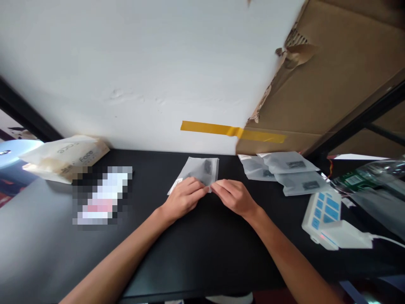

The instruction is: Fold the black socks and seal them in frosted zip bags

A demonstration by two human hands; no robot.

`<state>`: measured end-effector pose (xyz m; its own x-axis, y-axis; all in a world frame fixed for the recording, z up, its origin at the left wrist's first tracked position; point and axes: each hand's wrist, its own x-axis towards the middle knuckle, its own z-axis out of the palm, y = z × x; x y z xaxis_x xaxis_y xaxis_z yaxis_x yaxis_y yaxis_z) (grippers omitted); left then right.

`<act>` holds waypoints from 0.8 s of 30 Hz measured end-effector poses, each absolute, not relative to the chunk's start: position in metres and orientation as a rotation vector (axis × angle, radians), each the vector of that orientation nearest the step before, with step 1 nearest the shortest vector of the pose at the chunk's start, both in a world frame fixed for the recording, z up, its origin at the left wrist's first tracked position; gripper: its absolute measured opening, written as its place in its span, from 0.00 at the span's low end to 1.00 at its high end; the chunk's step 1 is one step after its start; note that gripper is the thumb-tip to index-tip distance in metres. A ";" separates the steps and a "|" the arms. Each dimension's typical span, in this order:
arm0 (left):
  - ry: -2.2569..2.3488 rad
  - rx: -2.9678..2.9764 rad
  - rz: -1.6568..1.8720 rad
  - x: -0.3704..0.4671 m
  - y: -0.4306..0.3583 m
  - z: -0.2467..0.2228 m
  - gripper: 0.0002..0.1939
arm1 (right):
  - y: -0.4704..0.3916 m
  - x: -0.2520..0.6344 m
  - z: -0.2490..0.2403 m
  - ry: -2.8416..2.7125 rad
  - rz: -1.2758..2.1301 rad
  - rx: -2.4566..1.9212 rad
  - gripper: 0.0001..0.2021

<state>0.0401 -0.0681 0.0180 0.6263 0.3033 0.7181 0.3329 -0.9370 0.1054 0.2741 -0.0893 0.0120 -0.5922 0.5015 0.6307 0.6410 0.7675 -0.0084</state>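
Observation:
A frosted plastic zip bag (pixel 198 166) lies flat on the black table, its ribbed closure edge facing right. Dark printing shows near that edge, and a white label sits at its lower left corner. My left hand (pixel 186 195) rests over the bag's near side, fingers curled and closed on its near right corner. My right hand (pixel 233 195) pinches the same corner from the right, at the end of the closure. The two hands' fingertips nearly meet there. What the bag contains is mostly hidden under my left hand.
Several similar frosted bags (pixel 289 162) overlap at the back right. A white power strip (pixel 321 215) with a plugged-in adapter and cable lies in front of them, beside a plastic bottle (pixel 357 179). On the left are a paper bag (pixel 68 158) and a pixelated item (pixel 104 196).

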 end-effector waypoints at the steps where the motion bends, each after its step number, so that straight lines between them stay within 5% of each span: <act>1: -0.520 -2.795 -1.261 0.040 -0.070 0.021 0.13 | -0.086 0.279 0.012 -2.333 -0.296 -0.861 0.11; 10: -0.407 -2.756 -1.507 0.049 -0.086 0.037 0.12 | -0.056 0.337 0.013 -2.027 -0.151 -1.385 0.11; 17: -0.508 -2.776 -1.565 0.048 -0.086 0.023 0.12 | -0.090 0.269 0.013 -1.968 0.772 -1.140 0.24; 24: -0.879 -2.721 -1.582 0.043 -0.074 0.020 0.17 | -0.081 0.347 0.045 -1.540 0.167 -1.331 0.20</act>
<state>0.0428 -0.0742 0.0205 0.3892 0.5073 0.7689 0.3852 -0.8478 0.3643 0.3467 -0.0812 0.0449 0.1632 0.7875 0.5943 0.6417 0.3728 -0.6702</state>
